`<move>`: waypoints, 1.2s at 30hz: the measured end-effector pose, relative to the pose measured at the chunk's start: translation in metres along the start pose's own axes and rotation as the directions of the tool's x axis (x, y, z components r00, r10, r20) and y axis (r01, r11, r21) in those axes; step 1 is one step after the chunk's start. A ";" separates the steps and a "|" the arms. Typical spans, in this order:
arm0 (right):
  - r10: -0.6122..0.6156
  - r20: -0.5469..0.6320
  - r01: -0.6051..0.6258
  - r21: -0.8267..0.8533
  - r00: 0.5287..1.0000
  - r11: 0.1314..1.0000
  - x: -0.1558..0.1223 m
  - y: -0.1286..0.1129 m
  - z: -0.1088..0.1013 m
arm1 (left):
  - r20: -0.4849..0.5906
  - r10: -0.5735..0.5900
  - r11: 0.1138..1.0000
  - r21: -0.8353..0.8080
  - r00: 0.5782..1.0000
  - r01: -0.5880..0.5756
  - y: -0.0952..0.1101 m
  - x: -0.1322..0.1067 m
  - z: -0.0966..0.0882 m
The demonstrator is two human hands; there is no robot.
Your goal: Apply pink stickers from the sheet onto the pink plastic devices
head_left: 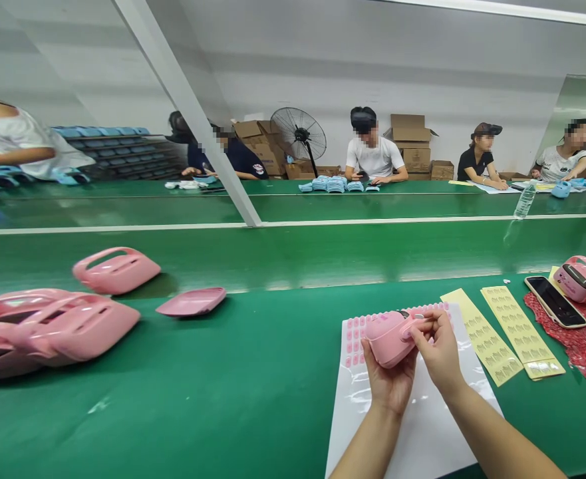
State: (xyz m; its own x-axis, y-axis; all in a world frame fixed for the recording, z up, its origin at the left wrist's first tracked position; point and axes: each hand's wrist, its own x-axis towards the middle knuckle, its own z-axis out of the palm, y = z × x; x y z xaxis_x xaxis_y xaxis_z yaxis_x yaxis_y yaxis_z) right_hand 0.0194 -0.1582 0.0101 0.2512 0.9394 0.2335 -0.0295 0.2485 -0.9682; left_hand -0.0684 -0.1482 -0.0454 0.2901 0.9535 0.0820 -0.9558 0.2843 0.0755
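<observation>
My left hand (392, 386) cradles a small rounded pink plastic casing (387, 340) from below, its fingers wrapped around the underside. At the casing's right side, the thumb and fingers of my right hand (439, 346) are closed on its looped edge; whether a small piece is also between them is hidden. Beneath both hands lies a white glossy sheet (422, 426) with rows of small pink stickers (355, 342) along its far and left edges. Two yellow sticker sheets (519, 329) rest just right of it.
Pink handled shells (88, 322) pile up at left, near a pink curved piece (193, 303). At right are a phone (556, 303), red bubble wrap (572, 342) and finished-looking pink casings (579, 279). A slanted white post (193, 113) and a bottle (525, 201) stand beyond. Several people work opposite.
</observation>
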 end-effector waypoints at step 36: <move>0.027 0.484 -0.040 0.016 0.875 0.999 -0.007 -0.088 -0.070 | 0.397 -0.135 -0.101 0.906 0.908 -0.411 0.024 -0.043 0.042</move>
State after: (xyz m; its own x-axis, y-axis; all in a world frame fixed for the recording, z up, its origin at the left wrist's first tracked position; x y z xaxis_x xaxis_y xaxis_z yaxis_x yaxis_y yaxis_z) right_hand 0.0880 -0.2038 0.0875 -0.2494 0.9427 0.2218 -0.0551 0.2149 -0.9751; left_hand -0.1021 -0.1860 -0.0050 0.4121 0.7874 0.4585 0.0218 -0.5116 0.8590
